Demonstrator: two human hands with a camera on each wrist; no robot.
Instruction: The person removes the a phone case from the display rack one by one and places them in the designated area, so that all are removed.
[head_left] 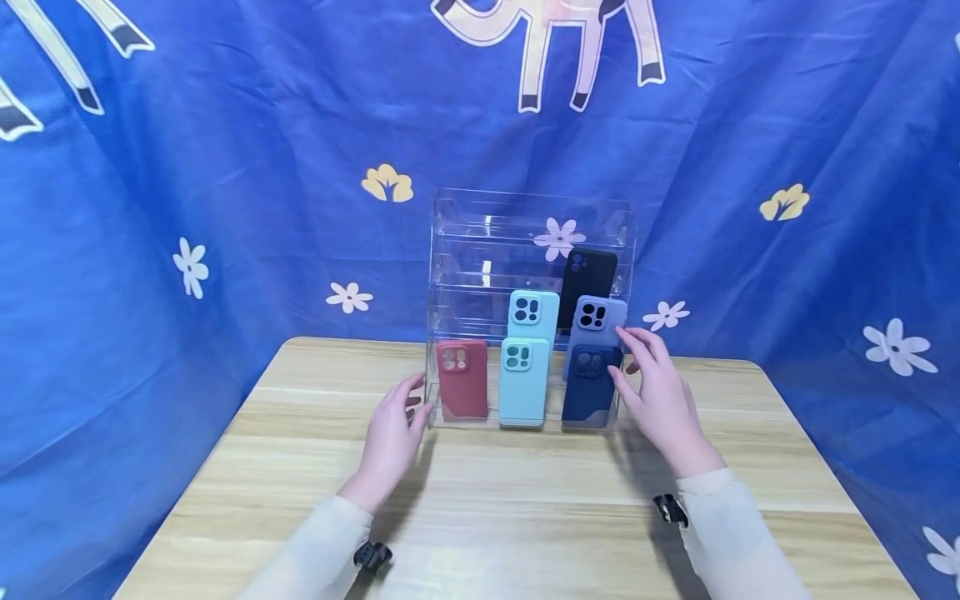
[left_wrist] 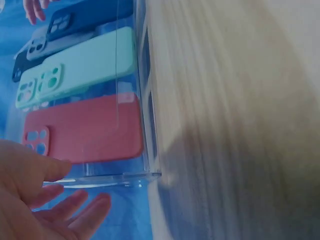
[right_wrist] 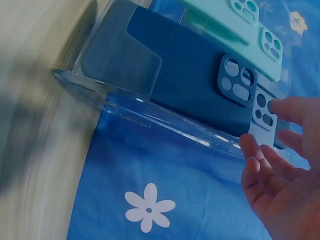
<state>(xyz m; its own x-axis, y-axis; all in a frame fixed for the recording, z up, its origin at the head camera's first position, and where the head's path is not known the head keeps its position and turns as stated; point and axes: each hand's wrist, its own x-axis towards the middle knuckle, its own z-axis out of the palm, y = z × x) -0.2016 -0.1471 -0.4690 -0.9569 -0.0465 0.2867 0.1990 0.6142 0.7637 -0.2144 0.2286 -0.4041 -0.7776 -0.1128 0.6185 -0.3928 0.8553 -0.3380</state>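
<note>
A clear acrylic tiered rack (head_left: 480, 197) stands at the back of the table, holding phone cases. A red phone case (head_left: 465, 396) leans at the lower left, and a mint phone case (head_left: 522, 396) stands in the lower middle before a second mint one. At the right, a navy phone case (head_left: 588, 392) stands before a periwinkle phone case (head_left: 615, 313) and a black phone case (head_left: 594, 279). My left hand (head_left: 390, 433) is at the rack's lower left edge, fingers spread loosely. My right hand (head_left: 663, 404) has its fingertips at the rack's right side, beside the navy and periwinkle cases, fingers gently bent.
The rack rests on a light wood-grain table (head_left: 480, 508). A blue curtain (head_left: 300, 208) with flowers and animal legs printed on it hangs close behind the rack and around the sides. Each wrist wears a black strap (head_left: 371, 556).
</note>
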